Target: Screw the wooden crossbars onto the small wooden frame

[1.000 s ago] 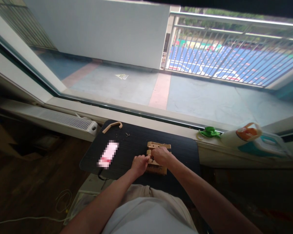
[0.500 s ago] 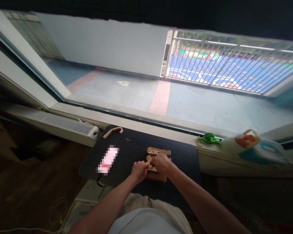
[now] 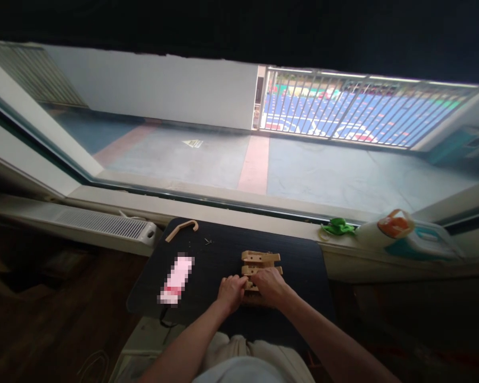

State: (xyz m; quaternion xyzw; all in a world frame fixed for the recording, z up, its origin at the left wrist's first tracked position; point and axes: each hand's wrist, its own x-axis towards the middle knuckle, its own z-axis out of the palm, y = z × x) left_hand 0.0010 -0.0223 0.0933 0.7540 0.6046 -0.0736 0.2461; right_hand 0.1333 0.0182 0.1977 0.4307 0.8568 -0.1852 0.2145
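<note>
A light wooden piece with several parallel slats and small dark holes lies on the black table, right of its middle. My left hand is closed at the left end of a near slat, thumb and fingers pressed together on the wood. Lying over the middle of the same piece, my right hand has its fingers curled down close to the left fingertips. It covers much of the near slats, and whatever small thing its fingers pinch is hidden.
The small black table also holds a hooked wooden strip, a few small screws or nails and a blurred pink object. A radiator stands left. On the windowsill are a green cloth and a white container.
The view has tilted up, so the table sits lower in it. Both hands stay on the wooden piece; the right has drawn slightly nearer me, uncovering more of the second slat.
</note>
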